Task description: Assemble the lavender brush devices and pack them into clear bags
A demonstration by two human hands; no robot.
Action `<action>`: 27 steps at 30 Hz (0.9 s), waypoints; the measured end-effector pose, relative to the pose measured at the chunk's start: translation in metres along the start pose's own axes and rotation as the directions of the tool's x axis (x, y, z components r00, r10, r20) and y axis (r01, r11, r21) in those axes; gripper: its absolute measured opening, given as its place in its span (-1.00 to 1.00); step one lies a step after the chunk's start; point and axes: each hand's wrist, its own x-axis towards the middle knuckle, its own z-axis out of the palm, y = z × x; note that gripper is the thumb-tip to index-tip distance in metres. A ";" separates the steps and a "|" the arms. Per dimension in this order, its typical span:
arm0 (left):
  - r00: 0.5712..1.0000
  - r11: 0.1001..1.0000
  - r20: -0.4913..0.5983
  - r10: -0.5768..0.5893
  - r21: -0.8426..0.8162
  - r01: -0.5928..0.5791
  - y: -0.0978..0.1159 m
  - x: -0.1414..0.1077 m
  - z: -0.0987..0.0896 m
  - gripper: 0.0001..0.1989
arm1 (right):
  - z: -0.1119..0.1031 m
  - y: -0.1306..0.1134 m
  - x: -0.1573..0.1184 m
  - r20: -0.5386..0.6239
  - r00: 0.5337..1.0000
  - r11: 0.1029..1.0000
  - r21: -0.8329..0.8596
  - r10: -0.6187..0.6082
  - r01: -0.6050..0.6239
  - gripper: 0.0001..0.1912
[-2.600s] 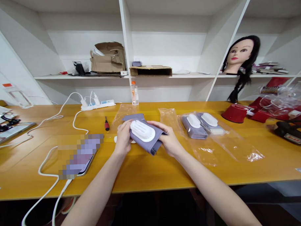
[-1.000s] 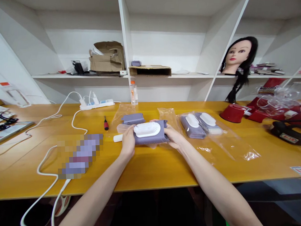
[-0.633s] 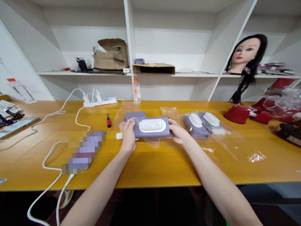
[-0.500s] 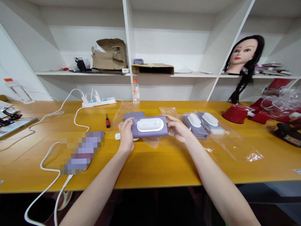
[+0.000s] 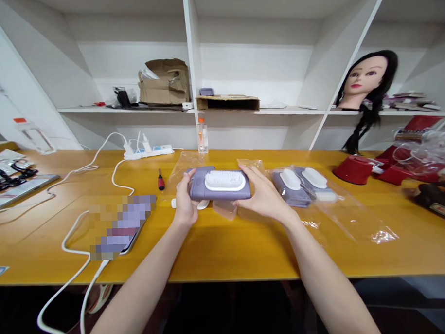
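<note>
Your right hand has widened, clasping the purple brush case with your left hand; probably stiff, light: grip both ends

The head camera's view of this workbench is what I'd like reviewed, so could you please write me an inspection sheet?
Surface: glossy yellow-brown table, with clear plastic bags on it.
Work items: one purple unit with a white oval pad, held; two similar units toward the right.
Clutter: red-and-black screwdriver, phone-like device with pixelated screen.
Hands: left hand grips the held unit's left end; right hand grips its right end, thumb below.
Cables: white cables at the left, one meeting the device's near end; power strip at the back.
Surroundings: white shelving holding cardboard boxes and a mannequin head.
</note>
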 end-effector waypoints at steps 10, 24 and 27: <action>0.975 0.941 -0.027 0.222 0.266 -0.207 -0.009 -0.001 -0.002 -0.78 | -0.004 0.030 0.022 -0.303 0.835 0.860 -0.084 0.459 -0.504 -0.24; 0.962 0.831 0.170 0.213 0.486 -0.270 -0.020 -0.010 -0.001 -0.75 | 0.067 0.055 0.092 -0.288 0.777 0.724 -0.286 0.560 -0.628 -0.30; 0.964 0.831 0.173 0.204 0.489 -0.264 -0.020 -0.010 -0.001 -0.77 | 0.077 0.058 0.096 -0.293 0.765 0.711 -0.287 0.573 -0.642 -0.25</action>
